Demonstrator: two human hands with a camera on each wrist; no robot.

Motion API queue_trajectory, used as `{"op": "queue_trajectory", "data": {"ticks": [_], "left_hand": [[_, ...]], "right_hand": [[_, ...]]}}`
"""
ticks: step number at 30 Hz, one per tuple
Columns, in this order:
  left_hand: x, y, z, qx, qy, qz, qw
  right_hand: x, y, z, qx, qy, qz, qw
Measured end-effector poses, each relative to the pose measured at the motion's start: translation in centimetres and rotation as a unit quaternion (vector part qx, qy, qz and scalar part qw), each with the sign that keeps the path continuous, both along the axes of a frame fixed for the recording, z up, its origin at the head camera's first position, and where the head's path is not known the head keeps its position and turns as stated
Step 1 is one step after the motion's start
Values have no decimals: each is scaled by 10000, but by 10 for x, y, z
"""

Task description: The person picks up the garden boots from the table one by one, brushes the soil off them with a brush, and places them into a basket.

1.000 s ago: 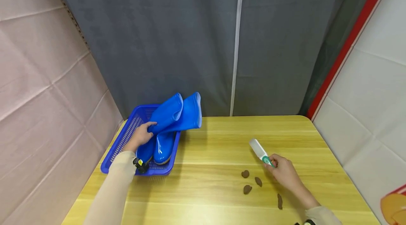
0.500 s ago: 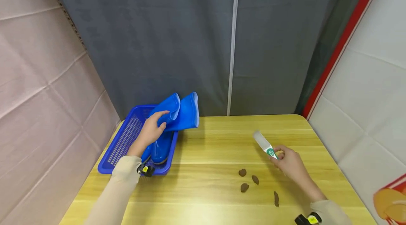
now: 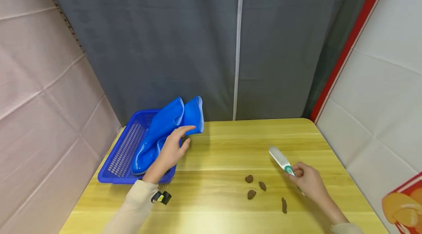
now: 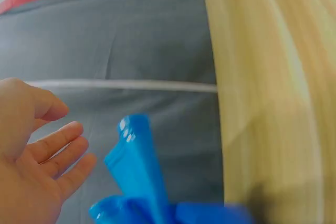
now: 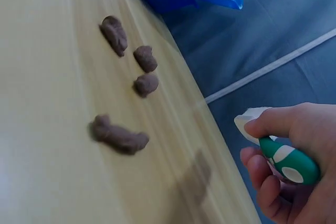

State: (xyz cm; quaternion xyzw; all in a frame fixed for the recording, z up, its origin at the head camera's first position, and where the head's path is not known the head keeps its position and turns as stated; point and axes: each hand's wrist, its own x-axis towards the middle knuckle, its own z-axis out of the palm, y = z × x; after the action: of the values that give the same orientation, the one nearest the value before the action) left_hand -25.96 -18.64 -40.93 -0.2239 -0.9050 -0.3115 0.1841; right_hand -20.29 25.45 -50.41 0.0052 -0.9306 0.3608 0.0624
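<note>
Two blue rain boots lie on their sides in a blue plastic basket [image 3: 126, 146] at the table's left. One boot [image 3: 161, 120] lies in front, and the shaft of the other boot [image 3: 194, 113] juts past the basket's right edge. My left hand [image 3: 173, 149] hovers over the basket's right side with fingers extended, holding nothing and hiding part of the second boot. In the left wrist view its fingers are apart from the boot [image 4: 142, 166]. My right hand [image 3: 310, 181] grips a small brush [image 3: 280, 158] with a white head and green-and-white handle, raised above the table.
Several brown, clay-like lumps [image 3: 251, 194] lie on the wooden table [image 3: 214, 168] left of my right hand. A grey curtain [image 3: 165, 43] hangs behind the table. Pale cloth walls [image 3: 49, 124] flank both sides.
My left hand has let go of the boot and moved right, fingers straightening. The right hand still holds the brush, lifted slightly away from the lumps. The head view has shifted slightly.
</note>
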Motion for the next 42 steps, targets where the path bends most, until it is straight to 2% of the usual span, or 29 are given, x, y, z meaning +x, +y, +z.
{"op": "queue_trajectory", "data": {"ticks": [4,10,18,22,30,35,42], "left_hand": [[9,15,-10,-126,-87,-183,9997],[13,29,-26,-232,-341,-236,9989],[15,36,-51,-393,-379,-439,9975],[15,38,-60,-410,-390,-525,9970],[14,48,-73,-871,-1017,-518,9896],[15,55,-79,-1012,-1098,-557,9872],[18,62,-87,-1103,-1199,-635,9846]], "right_hand": [[7,9,-7,141,54,-117,9998],[13,16,-13,325,224,-290,9988],[22,24,-20,230,-230,-432,9985],[20,29,-24,405,-134,-548,9976],[13,36,-32,738,-67,-686,9949],[10,38,-37,930,-107,-684,9933],[9,42,-41,1069,-414,-518,9921]]}}
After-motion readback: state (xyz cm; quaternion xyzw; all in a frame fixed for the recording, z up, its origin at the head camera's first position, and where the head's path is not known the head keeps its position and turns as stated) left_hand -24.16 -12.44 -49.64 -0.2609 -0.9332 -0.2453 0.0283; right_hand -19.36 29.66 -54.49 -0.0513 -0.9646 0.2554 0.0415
